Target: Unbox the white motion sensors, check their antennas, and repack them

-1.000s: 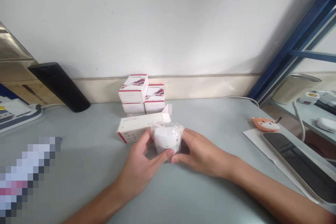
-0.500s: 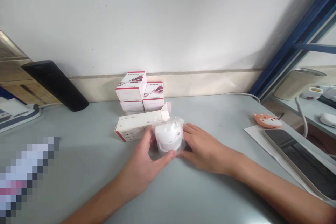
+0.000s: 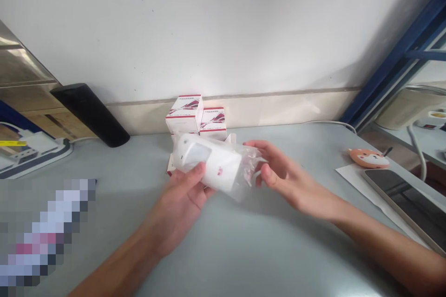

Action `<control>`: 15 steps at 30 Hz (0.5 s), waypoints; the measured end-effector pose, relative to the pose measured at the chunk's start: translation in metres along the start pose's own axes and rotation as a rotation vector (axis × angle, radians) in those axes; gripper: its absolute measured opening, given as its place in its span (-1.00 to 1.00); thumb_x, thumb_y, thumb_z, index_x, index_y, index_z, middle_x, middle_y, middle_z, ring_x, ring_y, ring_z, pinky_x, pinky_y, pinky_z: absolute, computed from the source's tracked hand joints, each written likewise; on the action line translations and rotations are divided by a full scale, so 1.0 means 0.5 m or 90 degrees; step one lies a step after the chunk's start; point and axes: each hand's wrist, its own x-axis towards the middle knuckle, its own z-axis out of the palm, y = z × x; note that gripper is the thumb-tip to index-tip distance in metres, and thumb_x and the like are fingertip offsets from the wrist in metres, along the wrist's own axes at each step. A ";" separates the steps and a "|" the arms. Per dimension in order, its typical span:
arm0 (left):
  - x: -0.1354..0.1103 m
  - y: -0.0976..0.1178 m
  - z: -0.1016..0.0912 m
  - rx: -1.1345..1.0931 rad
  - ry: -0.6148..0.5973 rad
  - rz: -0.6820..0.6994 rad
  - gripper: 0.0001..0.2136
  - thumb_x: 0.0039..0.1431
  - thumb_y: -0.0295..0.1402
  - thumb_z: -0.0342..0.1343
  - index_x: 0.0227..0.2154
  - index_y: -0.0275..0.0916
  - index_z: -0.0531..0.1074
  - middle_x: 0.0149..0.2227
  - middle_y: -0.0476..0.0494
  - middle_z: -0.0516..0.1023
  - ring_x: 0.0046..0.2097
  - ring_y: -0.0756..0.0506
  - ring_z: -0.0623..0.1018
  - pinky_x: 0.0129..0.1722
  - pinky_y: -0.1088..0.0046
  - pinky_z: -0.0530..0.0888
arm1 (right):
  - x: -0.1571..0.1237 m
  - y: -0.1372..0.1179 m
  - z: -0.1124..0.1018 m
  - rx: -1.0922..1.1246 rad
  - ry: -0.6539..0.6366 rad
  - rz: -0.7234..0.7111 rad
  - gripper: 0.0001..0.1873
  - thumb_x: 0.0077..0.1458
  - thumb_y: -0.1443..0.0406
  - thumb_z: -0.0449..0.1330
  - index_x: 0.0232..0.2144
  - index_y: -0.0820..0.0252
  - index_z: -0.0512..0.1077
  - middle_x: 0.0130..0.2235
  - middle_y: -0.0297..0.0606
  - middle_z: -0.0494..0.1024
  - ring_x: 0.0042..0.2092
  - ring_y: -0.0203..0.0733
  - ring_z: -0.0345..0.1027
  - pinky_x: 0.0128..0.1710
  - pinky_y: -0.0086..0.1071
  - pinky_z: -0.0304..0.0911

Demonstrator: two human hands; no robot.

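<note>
A white plastic device in a clear bag (image 3: 212,167) lies on its side, held above the grey table (image 3: 244,250). My left hand (image 3: 181,204) grips its left end, thumb on top. My right hand (image 3: 282,176) is at the bag's loose right end, with fingers curled around the crinkled plastic. Behind the device lies a long white and red carton (image 3: 169,167), mostly hidden. Further back, small white and red boxes (image 3: 195,118) are stacked by the wall.
A black cylinder (image 3: 90,113) leans at the back left. At the right lie a phone (image 3: 407,204) on white paper, an orange animal-shaped item (image 3: 368,158) and a white cable (image 3: 331,124). A blue shelf frame (image 3: 400,55) stands at the right, a power strip (image 3: 35,148) far left.
The bagged device was upright on the table between both hands. It is now lifted and turned on its side, and my right hand has shifted to the bag's open end.
</note>
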 end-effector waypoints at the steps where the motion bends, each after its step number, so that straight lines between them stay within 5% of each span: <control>1: -0.001 -0.003 0.000 0.012 -0.005 -0.003 -0.52 0.42 -0.28 0.16 0.36 -0.09 0.35 0.27 -0.20 0.56 0.37 -0.30 0.45 0.33 0.09 0.46 | -0.001 0.005 0.005 0.037 -0.044 0.013 -0.40 0.34 -0.11 0.21 0.27 -0.03 0.28 0.02 -0.21 0.51 -0.14 -0.22 0.44 -0.16 -0.32 0.39; 3: -0.002 -0.009 0.001 0.062 -0.016 -0.019 -0.51 0.38 -0.26 0.22 0.33 -0.11 0.38 0.24 -0.22 0.58 0.33 -0.33 0.49 0.33 0.04 0.45 | 0.000 0.014 0.019 0.085 -0.077 0.035 -0.42 0.32 -0.09 0.25 0.20 0.06 0.32 -0.11 -0.24 0.53 -0.21 -0.23 0.46 -0.22 -0.33 0.41; 7: -0.004 -0.015 0.007 0.158 0.004 -0.022 -0.43 0.31 -0.21 0.32 0.33 -0.06 0.34 0.23 -0.22 0.58 0.28 -0.33 0.54 0.32 0.01 0.46 | 0.006 0.012 0.039 0.138 0.024 0.044 -0.65 0.33 0.05 0.30 -0.04 0.16 0.41 -0.34 -0.33 0.52 -0.34 -0.26 0.43 -0.29 -0.35 0.37; 12: -0.006 -0.011 0.018 0.251 0.075 0.085 0.04 0.15 -0.30 0.43 0.48 0.26 -0.17 0.32 -0.18 0.48 0.23 -0.28 0.59 0.17 0.10 0.59 | 0.010 -0.004 0.017 0.288 0.094 0.080 -0.75 0.28 0.13 0.34 -0.18 0.15 0.42 -0.42 -0.36 0.49 -0.42 -0.30 0.33 -0.36 -0.39 0.31; 15: -0.009 -0.018 0.013 0.396 0.096 0.135 -0.09 0.19 -0.27 0.39 0.46 0.18 -0.03 0.28 -0.21 0.48 0.20 -0.28 0.60 0.14 0.13 0.61 | 0.012 -0.003 -0.004 0.387 0.085 0.153 -0.77 0.22 0.19 0.36 -0.28 0.16 0.41 -0.50 -0.43 0.38 -0.51 -0.37 0.19 -0.47 -0.45 0.16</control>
